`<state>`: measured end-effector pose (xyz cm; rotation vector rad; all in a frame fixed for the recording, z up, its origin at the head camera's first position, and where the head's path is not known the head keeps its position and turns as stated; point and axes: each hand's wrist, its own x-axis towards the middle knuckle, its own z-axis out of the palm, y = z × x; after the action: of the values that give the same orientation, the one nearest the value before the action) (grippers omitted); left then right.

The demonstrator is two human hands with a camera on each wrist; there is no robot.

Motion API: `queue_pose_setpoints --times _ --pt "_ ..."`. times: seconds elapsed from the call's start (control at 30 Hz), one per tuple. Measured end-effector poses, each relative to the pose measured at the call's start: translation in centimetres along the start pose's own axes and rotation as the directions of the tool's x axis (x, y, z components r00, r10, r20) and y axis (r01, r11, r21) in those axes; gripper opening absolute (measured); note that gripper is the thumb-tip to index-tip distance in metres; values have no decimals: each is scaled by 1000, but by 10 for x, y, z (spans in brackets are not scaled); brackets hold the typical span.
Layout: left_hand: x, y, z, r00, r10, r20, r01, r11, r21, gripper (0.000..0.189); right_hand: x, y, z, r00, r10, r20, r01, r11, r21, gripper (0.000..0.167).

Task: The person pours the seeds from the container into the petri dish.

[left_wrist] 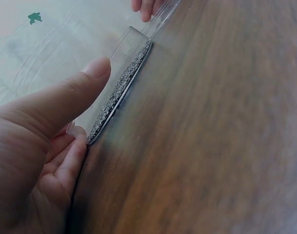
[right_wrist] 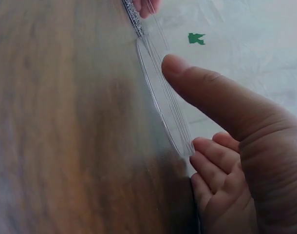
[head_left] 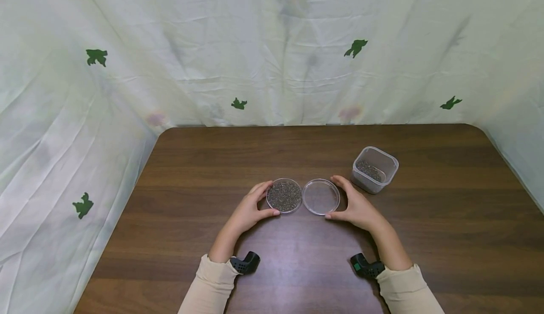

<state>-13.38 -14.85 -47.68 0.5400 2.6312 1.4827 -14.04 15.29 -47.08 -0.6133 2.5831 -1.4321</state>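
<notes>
On the table, a round clear petri dish [head_left: 284, 196] holds a layer of small grey-dark grains, seen edge-on in the left wrist view. My left hand [head_left: 250, 209] grips it by the side, thumb at the near rim and fingers at the far left. Right beside it lies a clear, shallow petri dish lid [head_left: 320, 197] with nothing in it. Thumb and fingers of my right hand [head_left: 356, 205] span that lid from its right side, with fingertips at its edge. Both pieces lie flat, their rims close together.
A translucent plastic tub [head_left: 369, 183] with similar grains at its bottom stands behind my right hand. The brown wooden table [head_left: 212, 158] ends at a pale curtain [head_left: 263, 59] with green leaf shapes. Black wrist cameras sit on both wrists.
</notes>
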Motion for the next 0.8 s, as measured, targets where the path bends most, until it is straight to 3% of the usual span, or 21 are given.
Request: queue_pose_setpoints --times 0.27,0.37,0.67,0.8 --pt "-7 40 -9 1000 -2 2 2 1000 -11 71 0 3 1 999 -23 27 24 998 -55 95" --pt "-7 42 -10 1000 1 7 -1 1000 -9 71 0 3 2 999 -21 34 24 996 -84 93" --pt "-7 40 -11 1000 -5 22 6 1000 -8 73 0 0 2 1000 -9 20 10 998 -66 92" --pt "-3 17 -6 1000 -4 24 5 1000 -3 76 -1 0 1 1000 -16 12 16 999 -51 93"
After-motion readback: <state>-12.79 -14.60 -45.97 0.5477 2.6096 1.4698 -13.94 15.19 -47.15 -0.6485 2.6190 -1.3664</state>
